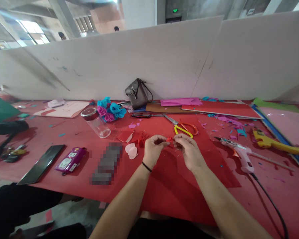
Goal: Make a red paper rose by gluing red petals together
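Observation:
A small crumpled red paper flower [169,139] is pinched between my two hands over the red table. My left hand [153,148], with a dark band at the wrist, grips it from the left by thumb and fingertips. From the right, my right hand [188,150] holds its other side with closed fingertips. Just left of my left hand lie crinkled red paper pieces [141,140] and pale pink paper petals [131,151]. Scissors with yellow and orange handles [183,130] rest beyond my right hand.
A pink glue gun [241,154] with a cord and a yellow glue gun [266,139] lie right. Left are a glass jar [99,126], blue and pink paper flowers [111,111], a purple case [71,161] and a black tablet-like slab [43,163]. A dark bag [137,96] leans against the white partition [114,63].

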A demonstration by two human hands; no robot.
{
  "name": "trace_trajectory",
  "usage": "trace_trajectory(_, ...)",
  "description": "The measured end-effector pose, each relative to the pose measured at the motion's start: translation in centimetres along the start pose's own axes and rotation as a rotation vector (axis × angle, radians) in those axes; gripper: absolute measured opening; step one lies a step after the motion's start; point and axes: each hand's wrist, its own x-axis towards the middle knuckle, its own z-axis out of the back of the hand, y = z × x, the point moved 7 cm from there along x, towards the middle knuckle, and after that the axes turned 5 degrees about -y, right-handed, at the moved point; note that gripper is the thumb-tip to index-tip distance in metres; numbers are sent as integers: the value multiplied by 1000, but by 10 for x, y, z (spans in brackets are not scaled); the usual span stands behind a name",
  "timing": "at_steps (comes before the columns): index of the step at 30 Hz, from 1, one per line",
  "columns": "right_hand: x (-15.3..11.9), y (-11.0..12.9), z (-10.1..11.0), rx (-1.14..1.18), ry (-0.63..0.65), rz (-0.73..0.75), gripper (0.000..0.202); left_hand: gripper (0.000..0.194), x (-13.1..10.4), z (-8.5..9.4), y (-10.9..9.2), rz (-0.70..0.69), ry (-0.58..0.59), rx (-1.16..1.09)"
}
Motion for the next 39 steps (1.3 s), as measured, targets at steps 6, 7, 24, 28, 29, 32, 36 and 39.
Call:
trace_trajectory(6,0,1,-1,-32,24,29,12,16,-1,-1,-1,6,16,-15)
trace_trajectory(7,0,0,-1,-27,18,30,11,16,0,-2,-1,4,16,-12)
trace_trajectory(24,0,10,-1,-89,17,80,14,9,-1,-6,-1,-8,82,-32)
trace_trajectory(28,1,7,1,-82,-15,42,12,8,-1,-6,-1,-12,85,-47)
trace_trajectory(29,1,6,1,-75,-15,28,12,8,-1,-6,0,-9,87,-50)
trace_trajectory(32,1,3,1,-66,-11,6,13,9,0,-6,1,-4,82,-45)
trace_trajectory(36,1,3,1,-76,-2,6,14,9,0,-5,2,6,81,-26)
trace_trajectory(39,3,1,3,-59,-14,-2,14,10,0,-5,5,27,71,-47)
